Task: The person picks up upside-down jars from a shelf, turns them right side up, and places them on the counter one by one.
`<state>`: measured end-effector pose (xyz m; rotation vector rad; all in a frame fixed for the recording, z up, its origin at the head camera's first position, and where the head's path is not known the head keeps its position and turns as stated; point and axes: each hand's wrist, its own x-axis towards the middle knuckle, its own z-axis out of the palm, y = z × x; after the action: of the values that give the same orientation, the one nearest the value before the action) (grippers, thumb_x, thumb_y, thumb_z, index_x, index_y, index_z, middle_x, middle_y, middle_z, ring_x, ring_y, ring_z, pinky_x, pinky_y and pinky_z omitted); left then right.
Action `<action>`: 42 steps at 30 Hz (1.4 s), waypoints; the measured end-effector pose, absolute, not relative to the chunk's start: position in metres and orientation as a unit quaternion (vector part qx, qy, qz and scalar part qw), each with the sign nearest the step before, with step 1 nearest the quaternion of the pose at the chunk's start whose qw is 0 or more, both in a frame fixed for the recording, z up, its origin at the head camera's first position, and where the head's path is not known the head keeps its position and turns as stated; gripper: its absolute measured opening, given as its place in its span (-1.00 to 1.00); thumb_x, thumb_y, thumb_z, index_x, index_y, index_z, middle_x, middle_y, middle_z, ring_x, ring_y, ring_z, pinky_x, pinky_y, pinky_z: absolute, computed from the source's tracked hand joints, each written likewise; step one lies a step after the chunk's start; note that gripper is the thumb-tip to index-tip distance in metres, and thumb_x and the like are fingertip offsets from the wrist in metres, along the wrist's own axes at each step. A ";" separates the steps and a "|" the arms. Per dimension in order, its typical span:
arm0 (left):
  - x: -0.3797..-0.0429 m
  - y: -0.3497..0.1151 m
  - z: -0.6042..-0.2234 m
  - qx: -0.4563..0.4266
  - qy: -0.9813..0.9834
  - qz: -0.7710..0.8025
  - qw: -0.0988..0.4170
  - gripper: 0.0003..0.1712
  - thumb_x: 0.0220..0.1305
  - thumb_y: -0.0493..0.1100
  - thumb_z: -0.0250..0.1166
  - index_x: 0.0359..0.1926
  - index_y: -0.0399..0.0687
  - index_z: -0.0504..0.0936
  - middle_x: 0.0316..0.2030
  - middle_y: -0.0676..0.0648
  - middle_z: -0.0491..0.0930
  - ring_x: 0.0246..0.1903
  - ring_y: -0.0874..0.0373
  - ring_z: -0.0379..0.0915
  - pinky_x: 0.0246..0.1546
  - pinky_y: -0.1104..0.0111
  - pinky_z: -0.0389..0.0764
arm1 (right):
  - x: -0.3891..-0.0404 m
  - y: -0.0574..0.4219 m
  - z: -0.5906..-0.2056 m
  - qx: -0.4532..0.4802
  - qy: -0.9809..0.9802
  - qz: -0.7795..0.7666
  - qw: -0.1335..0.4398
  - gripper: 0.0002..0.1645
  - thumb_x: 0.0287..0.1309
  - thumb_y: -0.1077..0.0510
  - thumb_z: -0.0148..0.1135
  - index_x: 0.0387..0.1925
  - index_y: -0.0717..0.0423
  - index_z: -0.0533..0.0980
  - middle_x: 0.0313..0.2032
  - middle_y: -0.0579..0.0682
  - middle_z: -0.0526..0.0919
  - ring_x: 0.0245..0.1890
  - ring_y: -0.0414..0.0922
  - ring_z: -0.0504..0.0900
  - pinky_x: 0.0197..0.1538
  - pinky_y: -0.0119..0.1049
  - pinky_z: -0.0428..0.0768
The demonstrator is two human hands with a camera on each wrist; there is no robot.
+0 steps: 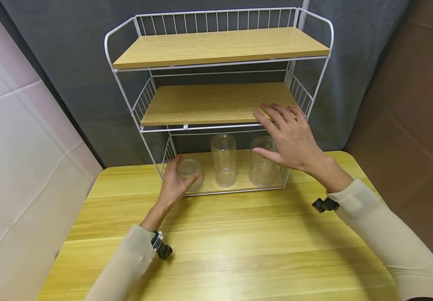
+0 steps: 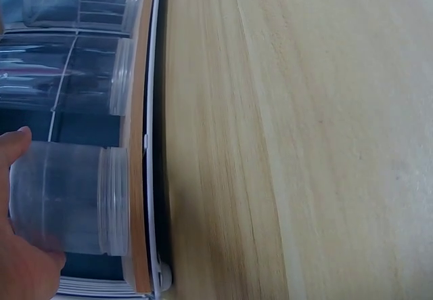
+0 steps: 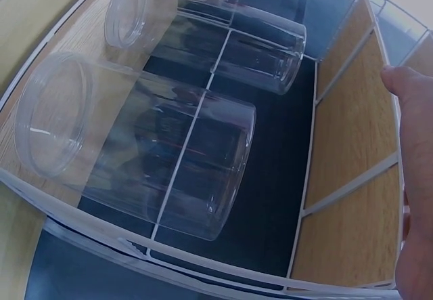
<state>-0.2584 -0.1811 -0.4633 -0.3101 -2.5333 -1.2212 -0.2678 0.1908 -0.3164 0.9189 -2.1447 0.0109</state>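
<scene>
On the bottom shelf (image 1: 244, 155) of a white wire rack stand three clear jars, ribbed ends down. My left hand (image 1: 173, 182) holds the short jar (image 2: 64, 195) at the shelf's left end, thumb on one side and fingers on the other. A tall narrow jar (image 1: 224, 161) stands in the middle, and a wider tall jar (image 1: 263, 171) at the right. My right hand (image 1: 291, 136) is spread by the right front edge of the middle shelf (image 1: 216, 102), above the wide jar and holding nothing. Whether it touches the shelf edge, I cannot tell.
The rack's top shelf (image 1: 220, 46) has a wire rail. Yellow wood-grain tabletop (image 1: 231, 246) lies in front of the rack. Dark cloth (image 1: 69, 83) hangs behind, with a white panel (image 1: 24, 159) at left and a brown one (image 1: 412, 104) at right.
</scene>
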 end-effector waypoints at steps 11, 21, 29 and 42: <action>-0.258 -0.182 -0.463 -0.102 -0.888 -0.423 0.151 0.10 0.15 -0.10 0.62 0.54 -0.46 0.23 0.39 -0.45 0.38 0.33 -0.37 0.36 0.40 -0.20 0.37 | -0.268 0.190 -0.318 0.360 -0.843 -0.001 0.400 0.14 0.35 -0.67 -0.28 0.55 0.06 0.33 0.43 0.22 0.47 0.39 0.24 0.45 0.35 0.32 0.37; -0.258 -0.183 -0.459 -0.102 -0.892 -0.416 0.142 0.05 0.15 -0.09 0.63 0.50 -0.47 0.30 0.37 -0.46 0.39 0.32 -0.37 0.37 0.39 -0.20 0.39 | -0.268 0.190 -0.318 0.361 -0.843 -0.001 0.397 0.16 0.35 -0.68 -0.29 0.56 0.07 0.32 0.44 0.22 0.47 0.39 0.24 0.44 0.34 0.33 0.36; -0.257 -0.183 -0.461 -0.111 -0.892 -0.408 0.159 0.02 0.12 -0.09 0.64 0.45 -0.50 0.35 0.37 -0.47 0.40 0.31 -0.40 0.38 0.37 -0.21 0.41 | -0.268 0.191 -0.317 0.363 -0.847 0.001 0.388 0.14 0.34 -0.66 -0.19 0.57 0.07 0.30 0.45 0.23 0.44 0.40 0.26 0.43 0.36 0.34 0.34; -0.248 -0.184 -0.453 -0.126 -0.886 -0.401 0.195 -0.04 0.07 -0.09 0.65 0.37 -0.51 0.45 0.31 -0.45 0.49 0.26 -0.37 0.45 0.29 -0.19 0.46 | -0.265 0.191 -0.314 0.361 -0.853 0.013 0.376 0.14 0.39 -0.67 -0.30 0.57 0.08 0.31 0.45 0.24 0.45 0.41 0.27 0.42 0.39 0.34 0.33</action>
<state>-0.2476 -0.1839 -0.4533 -0.3517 -2.4834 -1.1242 -0.2646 0.1914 -0.3136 0.9244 -2.1825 0.0332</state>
